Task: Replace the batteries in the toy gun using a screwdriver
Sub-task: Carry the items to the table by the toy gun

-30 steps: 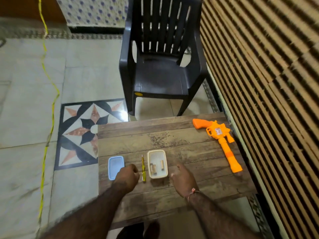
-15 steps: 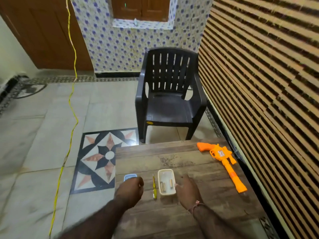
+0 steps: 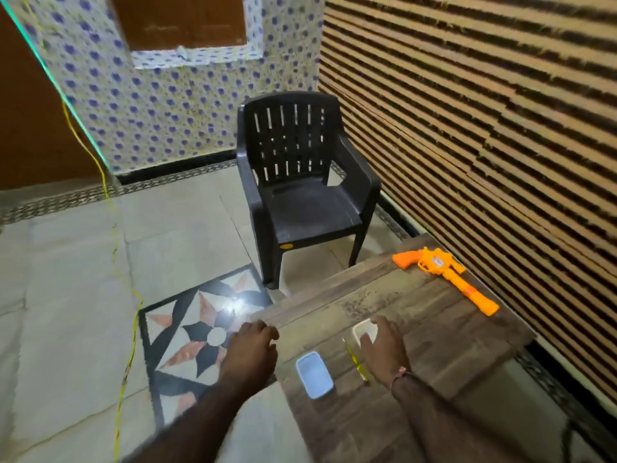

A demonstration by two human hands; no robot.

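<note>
A black plastic chair stands on the tiled floor beyond a low wooden table. An orange toy gun lies untouched at the table's far right edge, near a striped wall. The left hand hovers at the table's left edge, fingers loosely curled, holding nothing. The right hand lies flat and spread over a white container. Between the hands are a blue lid and a yellow screwdriver.

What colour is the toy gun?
Orange toy gun, with a small white label; head view, the only one.
</note>
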